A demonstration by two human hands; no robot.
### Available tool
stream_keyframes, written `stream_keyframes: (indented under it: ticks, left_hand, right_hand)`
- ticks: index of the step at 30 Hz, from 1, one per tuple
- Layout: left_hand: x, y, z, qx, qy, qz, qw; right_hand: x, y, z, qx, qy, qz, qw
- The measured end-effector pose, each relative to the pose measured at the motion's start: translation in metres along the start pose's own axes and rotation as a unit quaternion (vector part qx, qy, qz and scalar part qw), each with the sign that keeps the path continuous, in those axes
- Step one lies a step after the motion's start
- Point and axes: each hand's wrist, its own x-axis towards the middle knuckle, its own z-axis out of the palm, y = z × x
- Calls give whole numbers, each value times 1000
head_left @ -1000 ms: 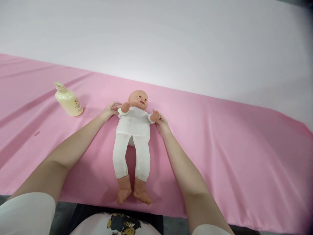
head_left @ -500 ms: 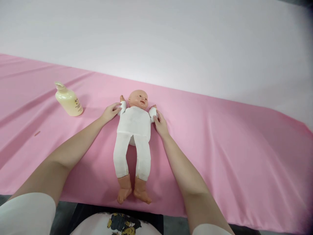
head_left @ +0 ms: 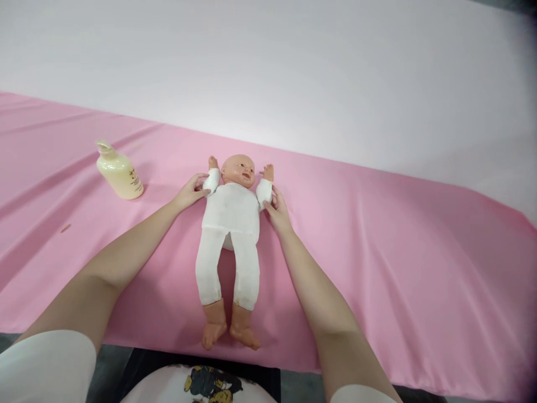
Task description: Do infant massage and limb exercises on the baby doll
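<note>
Left hand [head_left: 191,191] curled lightly round the doll's upper arm at the white sleeve [head_left: 211,181], fingers bent, thumb on the near side — a soft pinch, not a clamp. Right hand [head_left: 277,210] same on the other sleeve [head_left: 264,191], fingertips pressed to the cloth just under the raised arm. Doll [head_left: 230,224] flat on its back, mid-bench, head toward the far side, both small arms up beside the head, legs straight toward the near edge, bare feet [head_left: 229,333] close to where the pink cloth [head_left: 398,252] drops off. Risks, judged from this: grip only on loose sleeve fabric, so a pull prob. slides the cloth up the arm instead of moving the limb; uneven force L vs R would twist the torso and skew the doll on the slick sheet. Feet so near the edge — any drag toward the body could tip the legs over the rim and take the doll with them. Pink cloth already wrinkled at left; more sliding would bunch it under the back. Cream pump bottle [head_left: 118,173] standing well apart to the left, beyond the left forearm; a wide elbow swing might knock it over, and can't tell whether the pump is locked, so poss. leak on the cloth.
</note>
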Motion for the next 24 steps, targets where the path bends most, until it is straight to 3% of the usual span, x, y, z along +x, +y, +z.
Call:
stream_keyframes:
  ticks: [3, 10, 17, 24]
  left_hand:
    - [2, 4, 2, -81, 13, -13, 997]
    - [1, 10, 7, -142, 5, -21, 990]
    - [0, 8, 8, -144, -21, -51, 988]
    - [-1, 9, 7, -125, -13, -19, 992]
  right_hand:
    - [1, -2, 2, 38, 17, 1, 999]
    - [0, -8, 3, 96, 42, 17, 994]
    - [-3, -8, 1, 70, 21, 31, 997]
    - [1, -4, 4, 52, 40, 15, 998]
